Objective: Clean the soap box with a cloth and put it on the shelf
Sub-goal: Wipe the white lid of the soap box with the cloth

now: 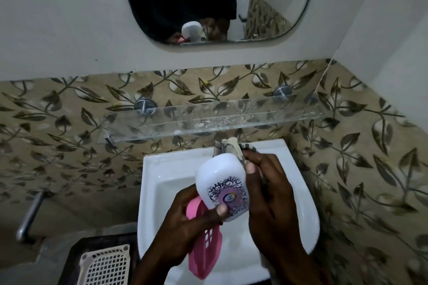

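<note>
At lower centre, over the white basin (162,169), the left hand (185,231) grips the white printed soap box lid (222,190) and pink slotted tray (203,247); the right hand (271,192) pinches a patterned cloth (240,149) against it. Wiping seems underway; the clear glass shelf (208,120) awaits.

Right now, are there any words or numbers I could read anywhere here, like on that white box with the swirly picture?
No words or numbers can be read here.
White soap box lid: a dark swirly print around a purple round badge; any writing in the badge is too small and blurred to read.
Pink tray, glass shelf, sink and mirror: no text shows.
</note>
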`<control>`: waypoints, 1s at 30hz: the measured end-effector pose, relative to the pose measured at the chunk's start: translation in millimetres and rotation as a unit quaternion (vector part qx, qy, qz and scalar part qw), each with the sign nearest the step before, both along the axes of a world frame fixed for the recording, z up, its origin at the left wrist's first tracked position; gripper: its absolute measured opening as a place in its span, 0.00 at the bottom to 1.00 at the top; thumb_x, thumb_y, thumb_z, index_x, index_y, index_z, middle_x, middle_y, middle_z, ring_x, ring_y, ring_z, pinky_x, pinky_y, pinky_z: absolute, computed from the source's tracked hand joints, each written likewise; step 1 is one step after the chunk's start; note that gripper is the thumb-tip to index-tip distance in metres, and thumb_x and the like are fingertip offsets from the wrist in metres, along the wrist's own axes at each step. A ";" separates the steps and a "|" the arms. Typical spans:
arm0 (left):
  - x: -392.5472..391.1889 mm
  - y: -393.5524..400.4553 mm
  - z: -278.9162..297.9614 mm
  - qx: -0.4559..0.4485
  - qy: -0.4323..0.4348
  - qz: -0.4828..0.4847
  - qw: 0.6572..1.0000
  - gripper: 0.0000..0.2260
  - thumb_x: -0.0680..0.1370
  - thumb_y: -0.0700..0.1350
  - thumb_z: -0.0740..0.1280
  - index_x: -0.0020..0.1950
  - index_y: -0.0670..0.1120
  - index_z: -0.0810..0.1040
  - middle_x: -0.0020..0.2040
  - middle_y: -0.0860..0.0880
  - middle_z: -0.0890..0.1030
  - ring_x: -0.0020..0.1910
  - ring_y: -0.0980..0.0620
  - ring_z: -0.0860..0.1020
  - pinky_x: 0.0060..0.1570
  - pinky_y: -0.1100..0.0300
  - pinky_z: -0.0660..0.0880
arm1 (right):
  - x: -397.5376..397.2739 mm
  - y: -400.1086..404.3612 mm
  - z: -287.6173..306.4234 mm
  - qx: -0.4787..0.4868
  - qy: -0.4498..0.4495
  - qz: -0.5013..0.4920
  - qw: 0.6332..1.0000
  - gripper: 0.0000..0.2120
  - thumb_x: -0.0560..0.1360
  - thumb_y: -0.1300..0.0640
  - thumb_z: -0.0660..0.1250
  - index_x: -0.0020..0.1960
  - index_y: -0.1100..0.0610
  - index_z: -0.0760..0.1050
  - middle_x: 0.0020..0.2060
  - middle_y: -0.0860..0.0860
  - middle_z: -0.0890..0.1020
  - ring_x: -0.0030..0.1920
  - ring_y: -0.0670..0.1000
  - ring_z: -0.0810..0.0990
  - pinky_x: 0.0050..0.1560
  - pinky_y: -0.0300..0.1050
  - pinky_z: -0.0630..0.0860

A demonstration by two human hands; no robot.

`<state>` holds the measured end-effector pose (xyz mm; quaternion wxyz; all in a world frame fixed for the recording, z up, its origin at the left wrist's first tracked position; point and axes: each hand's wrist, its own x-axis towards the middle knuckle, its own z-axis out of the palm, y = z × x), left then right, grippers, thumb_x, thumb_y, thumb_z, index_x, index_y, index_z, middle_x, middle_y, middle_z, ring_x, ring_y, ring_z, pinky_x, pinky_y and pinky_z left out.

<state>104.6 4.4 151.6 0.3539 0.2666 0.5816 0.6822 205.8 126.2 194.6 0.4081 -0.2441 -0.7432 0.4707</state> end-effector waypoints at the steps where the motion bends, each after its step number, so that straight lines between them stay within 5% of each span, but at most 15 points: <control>1: -0.2 1.0 -0.4 -0.001 0.010 0.001 1.000 0.24 0.66 0.59 0.83 0.59 0.53 0.87 0.54 0.45 0.89 0.52 0.45 0.87 0.51 0.56 0.83 | -0.9 0.7 3.6 0.033 0.013 -0.001 0.999 0.11 0.85 0.54 0.58 0.59 0.48 0.78 0.55 0.46 0.79 0.59 0.46 0.81 0.55 0.42 0.79; 5: 2.2 0.9 7.9 -0.001 0.089 -0.015 0.996 0.17 0.70 0.54 0.80 0.58 0.64 0.85 0.54 0.61 0.88 0.54 0.62 0.86 0.50 0.71 0.79 | 1.3 -2.7 7.5 0.148 0.014 0.026 0.989 0.11 0.83 0.55 0.58 0.60 0.47 0.77 0.60 0.48 0.77 0.64 0.51 0.77 0.60 0.51 0.75; 7: 4.5 -1.2 8.0 -0.012 0.124 0.016 0.992 0.22 0.65 0.55 0.78 0.55 0.74 0.82 0.53 0.72 0.84 0.54 0.68 0.83 0.48 0.78 0.75 | 2.8 -6.7 5.7 0.271 -0.018 0.046 0.961 0.12 0.79 0.57 0.61 0.59 0.48 0.78 0.63 0.50 0.77 0.67 0.54 0.75 0.63 0.55 0.70; 10: 2.3 -4.4 4.2 -0.005 0.145 0.045 0.988 0.24 0.64 0.54 0.76 0.55 0.76 0.80 0.53 0.72 0.84 0.54 0.70 0.82 0.47 0.78 0.75 | 6.3 -4.8 0.8 0.424 -0.042 0.081 0.901 0.15 0.72 0.57 0.66 0.59 0.51 0.78 0.66 0.52 0.76 0.68 0.58 0.74 0.62 0.59 0.68; 13: -1.3 -5.5 9.5 -0.002 0.173 0.026 0.985 0.21 0.67 0.51 0.74 0.56 0.72 0.82 0.53 0.68 0.86 0.52 0.68 0.84 0.49 0.72 0.78 | 11.2 4.1 -6.0 0.472 -0.047 0.109 0.874 0.14 0.72 0.58 0.67 0.57 0.52 0.77 0.66 0.52 0.76 0.68 0.58 0.75 0.62 0.57 0.69; 15: -3.6 -4.0 13.1 0.001 0.181 0.014 0.983 0.19 0.70 0.50 0.76 0.57 0.69 0.82 0.55 0.66 0.86 0.54 0.67 0.83 0.51 0.72 0.78 | 9.7 6.9 -14.9 0.386 -0.049 0.098 0.916 0.10 0.77 0.57 0.64 0.56 0.50 0.77 0.65 0.51 0.77 0.67 0.57 0.76 0.62 0.54 0.70; 18: -1.3 -5.3 14.8 -0.038 0.253 0.025 0.966 0.19 0.73 0.50 0.76 0.57 0.71 0.81 0.56 0.72 0.82 0.57 0.74 0.78 0.52 0.80 0.71 | 1.8 3.0 -22.6 0.035 0.003 0.075 0.997 0.10 0.81 0.58 0.61 0.53 0.46 0.79 0.56 0.45 0.81 0.59 0.48 0.81 0.56 0.39 0.76; 20: 0.3 -7.5 12.7 -0.042 0.242 0.024 0.969 0.16 0.73 0.51 0.77 0.57 0.69 0.82 0.56 0.69 0.82 0.57 0.72 0.78 0.53 0.78 0.72 | -2.4 0.6 -25.9 -0.179 0.024 0.070 0.981 0.10 0.79 0.54 0.61 0.53 0.44 0.81 0.52 0.45 0.85 0.55 0.46 0.84 0.53 0.37 0.78; 23: -1.8 -9.2 9.0 0.001 0.202 0.026 0.979 0.15 0.74 0.51 0.78 0.59 0.62 0.84 0.58 0.61 0.84 0.59 0.67 0.81 0.55 0.75 0.74 | 1.8 -2.0 -40.2 -0.442 0.081 0.154 0.880 0.16 0.76 0.51 0.68 0.62 0.51 0.80 0.60 0.57 0.85 0.62 0.57 0.83 0.64 0.59 0.78; 25: -2.3 -5.9 8.3 0.018 0.140 0.014 0.990 0.18 0.75 0.52 0.78 0.64 0.55 0.83 0.60 0.51 0.85 0.61 0.53 0.83 0.58 0.63 0.80 | 7.1 -5.1 -44.9 -0.469 0.106 0.201 0.854 0.22 0.73 0.55 0.74 0.66 0.56 0.77 0.63 0.62 0.83 0.64 0.63 0.81 0.66 0.64 0.77; 27: -1.6 -3.9 5.8 0.016 0.108 -0.003 0.994 0.22 0.74 0.52 0.79 0.67 0.51 0.82 0.61 0.45 0.86 0.62 0.45 0.84 0.58 0.55 0.82 | 10.3 -0.6 -46.9 -0.430 0.101 0.220 0.869 0.25 0.72 0.60 0.76 0.67 0.59 0.76 0.62 0.65 0.82 0.64 0.66 0.81 0.65 0.63 0.78; 30: -7.3 -7.8 8.3 0.003 0.101 -0.024 0.995 0.19 0.72 0.52 0.81 0.62 0.51 0.85 0.58 0.50 0.88 0.58 0.51 0.86 0.54 0.62 0.82 | 20.1 28.3 -38.4 -0.364 0.063 0.261 0.892 0.21 0.72 0.66 0.77 0.63 0.58 0.78 0.58 0.62 0.85 0.58 0.62 0.84 0.55 0.54 0.83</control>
